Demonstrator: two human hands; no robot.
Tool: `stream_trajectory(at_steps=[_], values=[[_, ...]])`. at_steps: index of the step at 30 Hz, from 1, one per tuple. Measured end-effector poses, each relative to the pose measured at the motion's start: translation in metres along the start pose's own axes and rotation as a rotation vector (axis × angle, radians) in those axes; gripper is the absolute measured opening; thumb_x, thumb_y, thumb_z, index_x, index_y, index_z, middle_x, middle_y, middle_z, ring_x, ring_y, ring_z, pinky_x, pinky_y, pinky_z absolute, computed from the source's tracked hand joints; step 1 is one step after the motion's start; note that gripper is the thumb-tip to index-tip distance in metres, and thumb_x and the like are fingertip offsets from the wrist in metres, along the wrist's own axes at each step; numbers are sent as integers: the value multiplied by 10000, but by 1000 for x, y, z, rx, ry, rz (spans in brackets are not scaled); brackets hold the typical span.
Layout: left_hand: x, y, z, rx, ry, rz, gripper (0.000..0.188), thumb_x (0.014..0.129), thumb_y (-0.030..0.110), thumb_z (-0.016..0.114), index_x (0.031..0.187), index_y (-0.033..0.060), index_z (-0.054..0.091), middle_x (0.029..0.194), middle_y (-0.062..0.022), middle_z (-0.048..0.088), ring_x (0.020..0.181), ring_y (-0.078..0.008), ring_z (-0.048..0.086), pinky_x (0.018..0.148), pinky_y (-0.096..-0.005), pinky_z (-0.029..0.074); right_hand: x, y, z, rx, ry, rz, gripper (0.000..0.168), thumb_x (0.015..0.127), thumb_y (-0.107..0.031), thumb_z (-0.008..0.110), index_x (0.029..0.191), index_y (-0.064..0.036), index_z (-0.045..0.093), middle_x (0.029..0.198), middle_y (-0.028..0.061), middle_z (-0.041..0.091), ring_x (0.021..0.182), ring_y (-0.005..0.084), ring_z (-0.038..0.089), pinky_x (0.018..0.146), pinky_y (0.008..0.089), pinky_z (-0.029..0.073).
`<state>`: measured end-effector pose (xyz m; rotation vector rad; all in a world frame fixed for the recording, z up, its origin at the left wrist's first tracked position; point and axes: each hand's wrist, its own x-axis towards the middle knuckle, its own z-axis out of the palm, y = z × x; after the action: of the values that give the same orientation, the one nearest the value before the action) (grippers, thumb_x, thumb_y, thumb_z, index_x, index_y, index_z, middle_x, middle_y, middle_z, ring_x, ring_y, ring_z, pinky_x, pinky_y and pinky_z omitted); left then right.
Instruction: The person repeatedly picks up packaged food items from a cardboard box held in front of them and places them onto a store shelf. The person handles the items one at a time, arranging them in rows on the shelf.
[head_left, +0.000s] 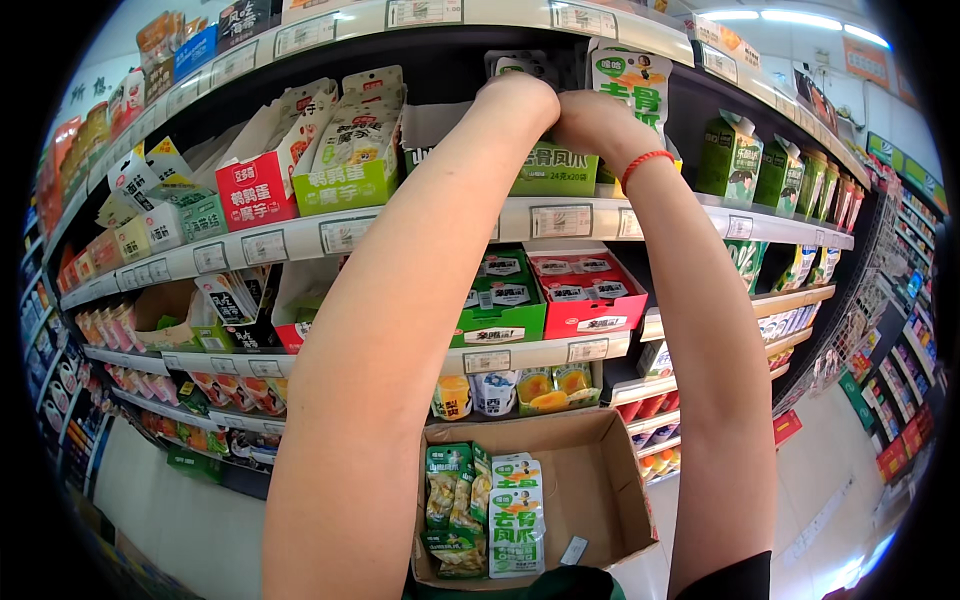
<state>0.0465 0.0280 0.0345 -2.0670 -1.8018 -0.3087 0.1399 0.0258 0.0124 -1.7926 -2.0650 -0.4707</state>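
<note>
Both my arms reach up to a shelf at the top middle. My left hand (517, 91) is over a green cardboard display box (562, 169), with foil snack packets (536, 64) just behind it. Close beside it, my right hand (592, 120) bends inward over the same box, a red cord round its wrist. White and green snack packets (630, 79) stand upright to its right. The fingers of both hands are turned away from me, so what they hold is hidden. Below, an open carton (600, 480) contains green snack packets (448, 487) and white-green packets (517, 517).
The shelf's price-label rail (517, 217) runs below my wrists, and another shelf edge (499, 11) passes above. Left are red (259, 191) and lime-green (349, 180) snack boxes; right stand green drink cartons (727, 157). Green (499, 300) and red (589, 292) boxes fill a lower shelf.
</note>
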Motion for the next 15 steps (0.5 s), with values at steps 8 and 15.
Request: stream_trajectory(at_steps=[8, 15], values=[[13, 1, 16, -153, -48, -72, 364, 804, 114, 573, 1161, 140, 641, 1192, -107, 627, 1103, -283, 595, 888, -375, 500, -3, 4, 1, 5, 116, -60, 282, 801, -102, 534, 1026, -22, 683, 1092, 186, 655, 1025, 356, 626, 869, 423, 495], [-3, -4, 10, -211, 112, -73, 355, 801, 80, 585, 1151, 29, 619, 1187, -185, 612, 1027, -271, 645, 827, -342, 536, -14, 11, 9, 125, 328, -6, 258, 761, -99, 558, 965, -14, 691, 1003, 219, 668, 963, 368, 643, 817, 431, 509]])
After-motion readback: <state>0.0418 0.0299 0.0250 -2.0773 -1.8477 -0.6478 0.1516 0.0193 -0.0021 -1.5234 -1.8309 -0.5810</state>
